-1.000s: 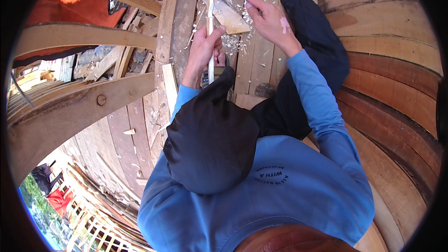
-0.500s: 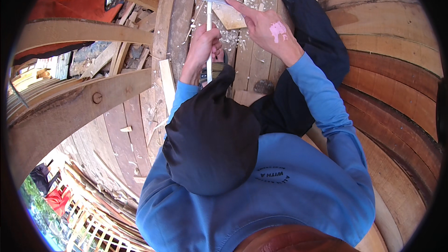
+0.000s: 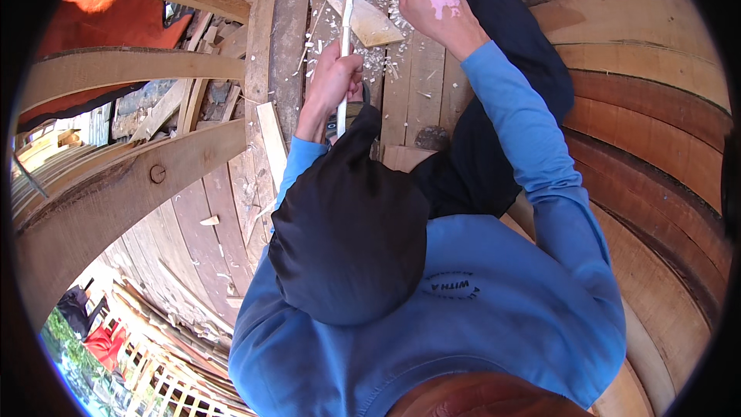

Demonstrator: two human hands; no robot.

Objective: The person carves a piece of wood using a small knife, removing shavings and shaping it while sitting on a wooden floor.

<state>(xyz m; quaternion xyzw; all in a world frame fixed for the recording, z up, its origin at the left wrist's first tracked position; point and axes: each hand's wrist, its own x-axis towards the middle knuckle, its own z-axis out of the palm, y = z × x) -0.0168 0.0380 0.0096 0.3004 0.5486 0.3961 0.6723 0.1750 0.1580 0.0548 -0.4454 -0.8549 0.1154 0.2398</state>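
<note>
Pale tool shaft (image 3: 345,38) gripped in left hand (image 3: 337,81), right hand (image 3: 432,4) beside

Counting it up: two hands, the left hand (image 3: 337,77) and the right hand (image 3: 428,1). One long pale tool handle (image 3: 345,27), one flat wooden wedge (image 3: 363,15), one round bolt head (image 3: 157,174) in a beam, and too many wood shavings (image 3: 382,62) to count.

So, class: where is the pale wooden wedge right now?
In the head view, the wedge lies top centre on the planks among shavings, between the left hand and the right hand.
</note>
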